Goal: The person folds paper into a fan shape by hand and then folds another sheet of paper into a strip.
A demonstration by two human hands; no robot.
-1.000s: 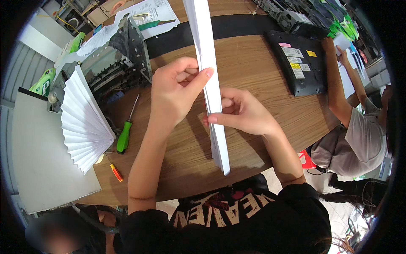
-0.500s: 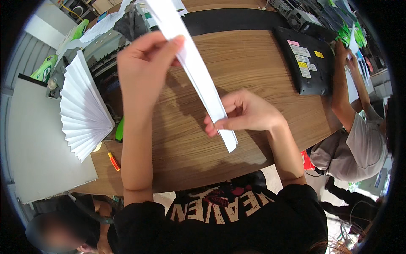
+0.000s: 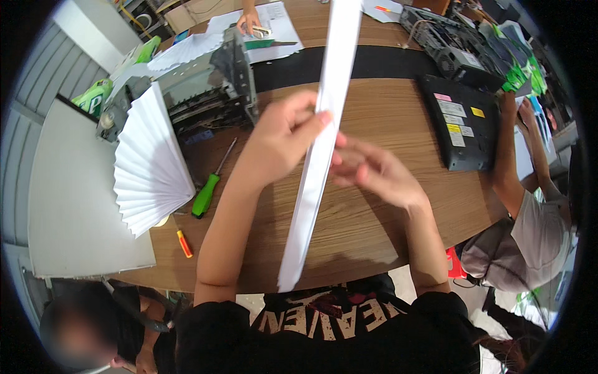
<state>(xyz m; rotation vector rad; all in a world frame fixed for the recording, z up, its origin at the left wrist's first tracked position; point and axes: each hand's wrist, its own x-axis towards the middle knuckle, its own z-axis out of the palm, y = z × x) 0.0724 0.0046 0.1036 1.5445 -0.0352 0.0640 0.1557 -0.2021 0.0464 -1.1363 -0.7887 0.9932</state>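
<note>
A long, narrow strip of folded white paper (image 3: 321,149) stands steeply in front of me, its lower end toward my body and its upper end leaving the top of the picture. Pinched round its middle is my left hand (image 3: 283,140), thumb in front and the other fingers partly hidden behind. My right hand (image 3: 383,174) is beside the strip's right edge, fingers apart and a little blurred. Its fingertips come close to the paper; whether they touch it I cannot tell. To the left, a pleated white paper fan (image 3: 152,171) leans spread against an opened grey machine (image 3: 205,81).
A green-handled screwdriver (image 3: 205,196) and an orange-yellow tool (image 3: 184,244) lie left on the wooden table (image 3: 367,249). A black laptop-like device (image 3: 458,124) rests at right, beside a co-worker's arms (image 3: 507,149). Another person's hand (image 3: 249,23) is over papers (image 3: 283,37) at the far side.
The paper strip has swung, its lower end moving left and toward me and its top going right. My left hand has shifted right with it. My right hand has let go of the lower end.
</note>
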